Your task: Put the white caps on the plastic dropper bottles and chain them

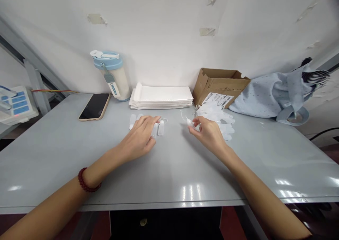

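My right hand (206, 131) pinches a small white tube (189, 122) with a thin loop, held just above the table. Behind and beside that hand lies a loose pile of white tubes (226, 128) in front of the cardboard box. My left hand (141, 135) rests palm down over a row of similar white pieces (133, 120), its fingers bent and close together. One white piece (161, 128) lies by its fingertips. Whether the left fingers grip one of them is hidden.
Along the wall stand a blue-lidded bottle (113, 75), a stack of white envelopes (162, 97), a cardboard box (219, 88) and a light blue cloth bag (270, 95). A phone (94, 106) lies on the grey table (169, 173) at left. A white device (19, 104) is beyond the left edge.
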Available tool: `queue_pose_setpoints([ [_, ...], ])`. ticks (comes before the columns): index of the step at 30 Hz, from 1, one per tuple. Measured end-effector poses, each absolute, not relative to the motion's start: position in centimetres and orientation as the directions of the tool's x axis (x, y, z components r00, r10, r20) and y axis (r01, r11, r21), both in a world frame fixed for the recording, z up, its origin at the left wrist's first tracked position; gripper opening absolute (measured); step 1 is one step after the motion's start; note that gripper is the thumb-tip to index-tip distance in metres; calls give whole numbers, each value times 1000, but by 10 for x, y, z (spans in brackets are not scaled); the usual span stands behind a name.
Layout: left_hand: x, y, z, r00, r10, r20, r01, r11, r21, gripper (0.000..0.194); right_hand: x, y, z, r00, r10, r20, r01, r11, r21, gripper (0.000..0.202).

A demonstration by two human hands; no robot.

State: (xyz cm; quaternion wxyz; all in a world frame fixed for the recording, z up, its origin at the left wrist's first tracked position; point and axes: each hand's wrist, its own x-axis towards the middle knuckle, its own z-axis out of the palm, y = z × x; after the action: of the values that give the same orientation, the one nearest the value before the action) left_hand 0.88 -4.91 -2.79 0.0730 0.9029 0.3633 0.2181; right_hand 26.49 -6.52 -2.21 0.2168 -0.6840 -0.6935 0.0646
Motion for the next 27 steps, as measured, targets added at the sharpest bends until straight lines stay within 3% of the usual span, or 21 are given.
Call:
queue_pose_setpoints([
  [3, 10, -49, -28, 611, 696, 378, 616, -718, 325, 52, 259, -71, -24, -66, 956, 286, 888, 187, -420, 18],
  [11, 12, -56, -24, 504, 733, 457, 540, -680, 496, 36, 238, -88, -29, -369, 795, 481, 769, 552, -323, 14],
  [17, 14, -54, -25, 505, 666, 550, 485, -745, 457, 21, 235, -90, -33, -445, 722, 530, 727, 636, -256, 16],
  [27, 14, -51, -28, 489, 625, 609, 466, -777, 423, 13, 235, -90, -32, -443, 696, 565, 724, 650, -232, 16],
])
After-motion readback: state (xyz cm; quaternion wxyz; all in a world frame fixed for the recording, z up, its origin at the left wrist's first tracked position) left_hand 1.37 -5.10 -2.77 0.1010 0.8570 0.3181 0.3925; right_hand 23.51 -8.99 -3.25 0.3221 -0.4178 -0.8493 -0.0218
